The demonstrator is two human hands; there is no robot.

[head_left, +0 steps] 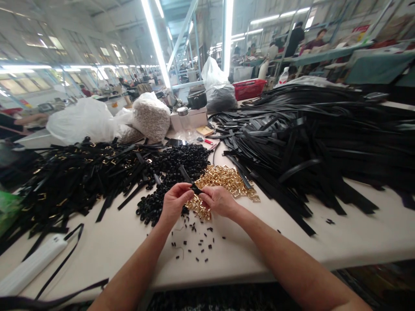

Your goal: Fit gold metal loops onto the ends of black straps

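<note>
Between my two hands is a short black strap (196,188), its far end pointing up and away over the piles. My left hand (177,199) pinches it from the left, and my right hand (219,200) pinches it from the right; the fingertips nearly meet. Whether a buckle sits on the strap is hidden by my fingers. Right behind my hands lies a heap of gold buckles (227,179). A pile of small black loops (181,157) spreads to the left of it. Small black bits (201,244) are scattered on the table in front of my hands.
Long black straps (292,142) cover the table's right side. Black straps with gold buckles (81,177) are heaped on the left. Filled plastic bags (151,115), a clear jar (184,121) and a red basket (249,89) stand behind. A white object (35,261) lies front left. Other people work far off.
</note>
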